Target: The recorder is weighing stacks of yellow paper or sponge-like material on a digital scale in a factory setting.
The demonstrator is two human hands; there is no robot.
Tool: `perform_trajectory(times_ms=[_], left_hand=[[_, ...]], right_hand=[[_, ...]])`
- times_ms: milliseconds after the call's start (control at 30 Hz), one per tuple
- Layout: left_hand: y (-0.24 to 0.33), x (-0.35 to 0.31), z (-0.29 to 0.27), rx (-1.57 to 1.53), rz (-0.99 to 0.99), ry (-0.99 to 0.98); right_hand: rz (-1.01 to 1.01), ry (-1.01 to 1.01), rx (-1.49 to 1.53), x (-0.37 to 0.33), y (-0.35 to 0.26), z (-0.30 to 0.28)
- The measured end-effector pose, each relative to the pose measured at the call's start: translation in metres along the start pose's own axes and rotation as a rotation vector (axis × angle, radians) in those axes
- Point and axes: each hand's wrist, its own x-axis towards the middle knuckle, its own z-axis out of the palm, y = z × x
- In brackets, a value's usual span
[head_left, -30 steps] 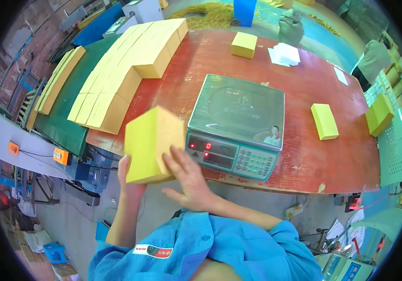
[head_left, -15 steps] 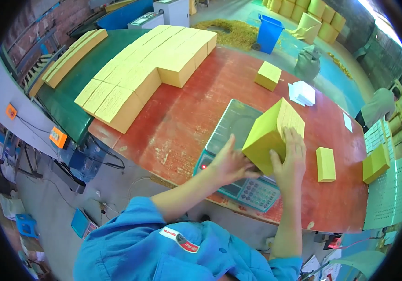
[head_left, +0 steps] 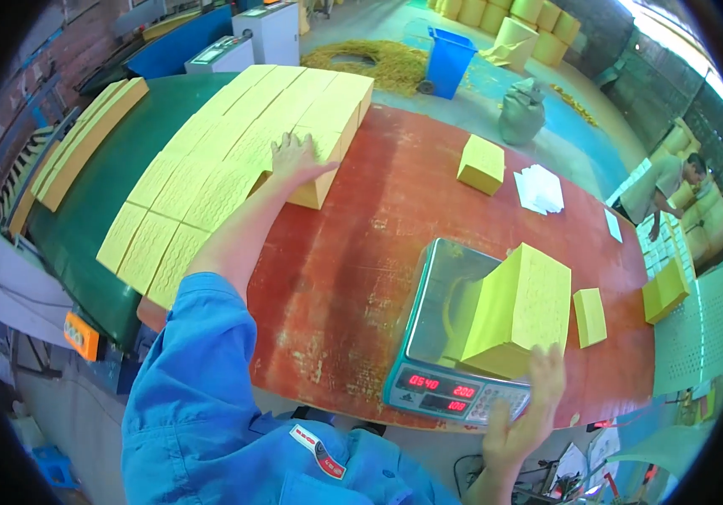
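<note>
Yellow block [head_left: 526, 307] on digital scale [head_left: 439, 311], lower right of frame. Right hand [head_left: 526, 417] loosely open, fingers apart, just beside it; contact unclear. Left hand [head_left: 296, 162], upper centre-left, fingers spread over yellow block rows [head_left: 210, 185]. Co-worker [head_left: 660, 185], far right.

Exposure: bright, with a cool greenish cast. Source: a blown-out strip [head_left: 673, 38] at your upper right, fringed blue-violet. Shadow: one soft dark band down your red bench [head_left: 328, 345]. Shading: the block [head_left: 540, 295] before you, pale on top, deeper yellow on its left face. Gloss: reflections on your scale plate [head_left: 439, 316]; red digits [head_left: 441, 391] glowing below. Blur: your right hand [head_left: 523, 417], slightly. Distortion: fisheye, edges bowed, corners black around your view.
</note>
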Motion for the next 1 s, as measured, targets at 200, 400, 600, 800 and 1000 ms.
perform_trajectory(times_ms=[200, 400, 600, 800, 1000], left_hand=[[-0.014, -0.017, 0.007, -0.135, 0.254, -0.117], [-0.002, -0.184, -0.077, -0.320, 0.827, -0.234], [-0.024, -0.334, -0.171, -0.168, 0.836, -0.403], [-0.010, -0.484, -0.117, -1.654, -0.769, 0.060], [0.042, -0.491, -0.107, -2.137, -0.932, -0.003]], right_hand=[[-0.020, -0.218, 0.270, -0.011, -0.032, 0.039], [-0.169, -0.377, 0.506, 0.011, -0.059, 0.111], [-0.160, -0.701, 0.537, -0.013, -0.049, 0.183], [-0.156, -0.802, 0.511, -0.066, -0.063, 0.167], [-0.123, -0.743, 0.554, -0.089, -0.060, 0.142]])
